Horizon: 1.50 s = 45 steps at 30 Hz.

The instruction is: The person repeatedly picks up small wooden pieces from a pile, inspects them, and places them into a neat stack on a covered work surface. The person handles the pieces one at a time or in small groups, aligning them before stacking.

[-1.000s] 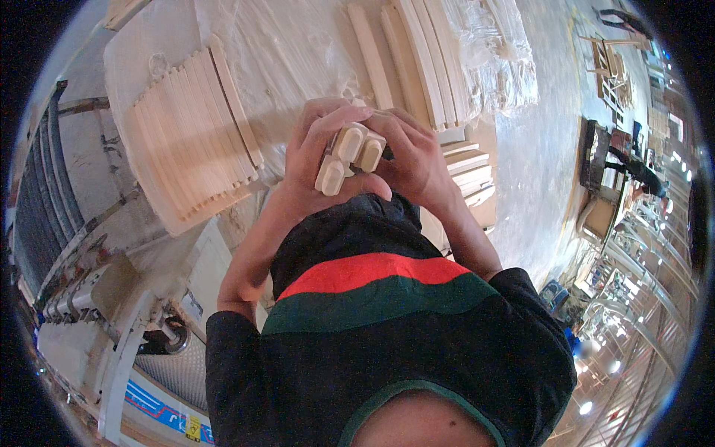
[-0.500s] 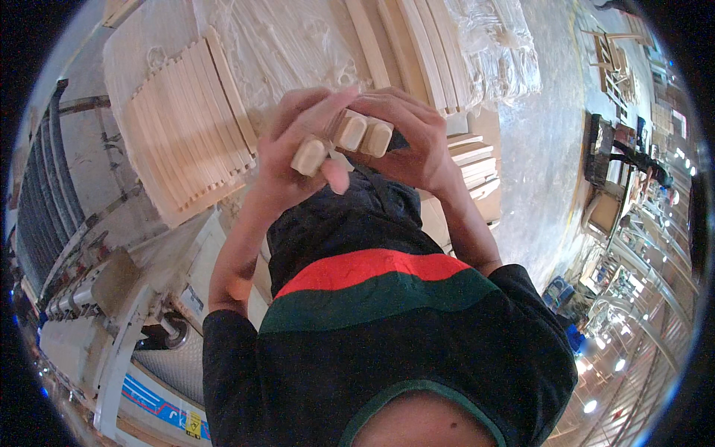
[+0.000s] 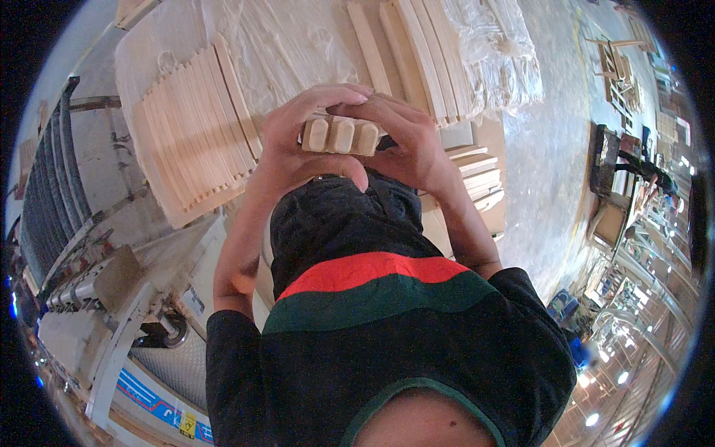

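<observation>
Both hands are raised together in front of my chest, holding a small bundle of three pale wooden sticks (image 3: 341, 136), seen end-on as rounded rectangles side by side. My left hand (image 3: 298, 145) wraps the bundle from the left, thumb below and fingers over the top. My right hand (image 3: 410, 145) clasps it from the right, fingers meeting the left ones above the sticks. The sticks' length is hidden behind the hands.
A fan-shaped stack of pale wooden slats (image 3: 190, 145) lies on a board to the left. More slats (image 3: 417, 56) and clear plastic wrap (image 3: 491, 52) lie behind the hands. Short wood pieces (image 3: 477, 175) are stacked at right. A metal machine frame (image 3: 89, 276) stands lower left.
The hands rose slightly and closed in together. The three sticks, loosely spread and tilted before, are now lined up side by side in a level row.
</observation>
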Each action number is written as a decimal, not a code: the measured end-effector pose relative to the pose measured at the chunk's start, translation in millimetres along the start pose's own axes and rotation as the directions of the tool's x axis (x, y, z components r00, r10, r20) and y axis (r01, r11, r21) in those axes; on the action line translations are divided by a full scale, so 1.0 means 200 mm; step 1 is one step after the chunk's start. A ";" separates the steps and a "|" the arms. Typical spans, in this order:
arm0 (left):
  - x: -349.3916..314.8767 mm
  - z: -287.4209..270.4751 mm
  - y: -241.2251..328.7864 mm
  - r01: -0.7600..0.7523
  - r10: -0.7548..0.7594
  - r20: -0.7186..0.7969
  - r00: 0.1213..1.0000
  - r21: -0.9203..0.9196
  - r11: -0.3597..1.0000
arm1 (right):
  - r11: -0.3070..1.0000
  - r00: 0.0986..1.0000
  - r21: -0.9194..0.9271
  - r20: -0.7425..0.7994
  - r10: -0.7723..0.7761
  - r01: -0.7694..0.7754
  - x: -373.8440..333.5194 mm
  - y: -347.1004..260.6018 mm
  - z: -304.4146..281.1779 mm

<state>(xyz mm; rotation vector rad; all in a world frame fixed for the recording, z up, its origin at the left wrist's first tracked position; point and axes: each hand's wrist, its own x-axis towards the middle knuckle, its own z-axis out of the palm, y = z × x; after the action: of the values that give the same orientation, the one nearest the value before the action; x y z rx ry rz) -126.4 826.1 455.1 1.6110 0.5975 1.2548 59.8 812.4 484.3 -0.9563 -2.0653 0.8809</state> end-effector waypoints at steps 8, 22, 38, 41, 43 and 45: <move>0.07 -0.08 0.01 0.134 -0.128 0.094 0.987 -0.067 0.989 | 0.987 0.986 -0.034 -0.056 0.155 -0.157 0.01 0.10 0.13; 0.30 -0.57 0.23 -0.127 -0.406 -0.734 0.544 -0.551 0.825 | 0.491 0.951 0.817 0.226 0.210 -0.302 0.10 0.51 -0.33; 0.24 -0.56 -0.29 -0.328 -0.440 -0.664 0.604 -0.711 0.622 | 0.774 0.642 0.443 -0.765 0.062 0.452 0.77 -0.40 0.28; 0.13 -0.78 -0.44 -0.460 -0.279 -0.495 0.823 -0.869 0.184 | 0.725 0.677 0.512 -0.731 0.086 0.461 0.76 -0.56 0.30; 0.11 -0.74 -0.41 -0.472 -0.255 -0.499 0.829 -0.867 0.161 | 0.858 0.637 0.292 -0.769 -0.052 0.422 0.74 -0.58 0.30; 0.12 -0.72 -0.37 -0.476 -0.277 -0.525 0.805 -0.849 0.228 | 0.881 0.613 0.192 -0.779 -0.132 0.433 0.74 -0.59 0.32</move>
<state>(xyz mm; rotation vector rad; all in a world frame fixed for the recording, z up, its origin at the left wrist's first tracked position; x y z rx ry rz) -238.6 932.2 398.9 0.0860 -0.0881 1.7251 -105.0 855.9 587.3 -0.5935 -1.2125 0.5205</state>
